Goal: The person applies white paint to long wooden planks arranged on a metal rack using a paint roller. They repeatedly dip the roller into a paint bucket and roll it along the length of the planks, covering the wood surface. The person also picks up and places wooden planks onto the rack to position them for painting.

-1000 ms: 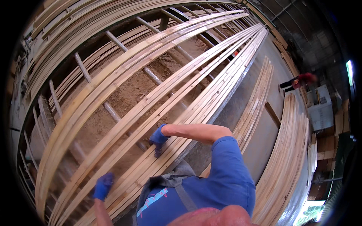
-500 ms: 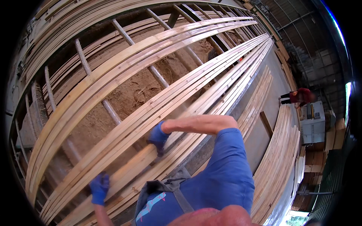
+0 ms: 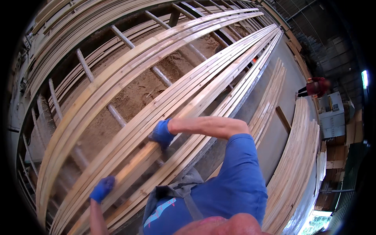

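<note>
Long pale wooden slats [image 3: 203, 86] lie side by side on a metal roller rack [image 3: 117, 117] and run away toward the far right. My right hand [image 3: 161, 134], in a blue glove, presses down on and grips one slat in the near bundle. My left hand [image 3: 102, 188], also in a blue glove, rests on the same bundle closer to me, fingers curled over a slat's edge. My blue sleeve and grey vest fill the lower middle.
Sawdust [image 3: 137, 94] covers the floor under the rollers. Another bundle of slats [image 3: 98, 90] lies to the left. Stacks of slats [image 3: 301, 156] stand on the right beside a grey floor. A person in red [image 3: 315, 87] stands far right near a grey machine [image 3: 331, 115].
My left hand has slid a little nearer along the bundle. The right hand stays on the slat. The view has tilted slightly.
</note>
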Demonstrator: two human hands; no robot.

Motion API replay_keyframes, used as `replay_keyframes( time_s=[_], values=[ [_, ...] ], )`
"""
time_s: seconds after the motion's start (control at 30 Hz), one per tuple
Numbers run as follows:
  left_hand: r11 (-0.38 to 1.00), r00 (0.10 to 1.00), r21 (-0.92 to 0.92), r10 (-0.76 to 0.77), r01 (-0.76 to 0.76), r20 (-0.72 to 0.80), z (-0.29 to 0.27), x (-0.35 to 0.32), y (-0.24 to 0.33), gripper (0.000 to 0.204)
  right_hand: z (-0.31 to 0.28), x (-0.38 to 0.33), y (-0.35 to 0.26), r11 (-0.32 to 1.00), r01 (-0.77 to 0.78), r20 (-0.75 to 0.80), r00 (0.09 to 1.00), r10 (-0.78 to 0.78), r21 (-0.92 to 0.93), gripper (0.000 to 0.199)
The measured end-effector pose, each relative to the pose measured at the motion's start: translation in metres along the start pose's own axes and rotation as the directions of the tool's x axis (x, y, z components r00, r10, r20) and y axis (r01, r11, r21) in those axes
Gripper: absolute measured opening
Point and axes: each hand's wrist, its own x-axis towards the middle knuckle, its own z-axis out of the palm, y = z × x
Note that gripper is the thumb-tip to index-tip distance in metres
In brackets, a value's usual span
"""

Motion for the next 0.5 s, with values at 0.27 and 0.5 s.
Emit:
replay_keyframes(
  time_s=[0.27, 0.5],
  values=[
    [0.987, 0.975, 0.128, -0.122, 0.099, 0.185, -0.014, -0.004, 0.040, 0.035, -0.005, -0.014, -0.006, 0.998, 0.064, -0.041, 0.997, -0.065, -0.014, 0.068],
    [0.930, 0.958, 0.308, -0.252, 0.202, 0.134, -0.020, -0.006, 0.049, 0.041, -0.005, -0.021, -0.007, 0.996, 0.029, -0.187, 0.981, -0.043, -0.079, 0.059]
  ],
)
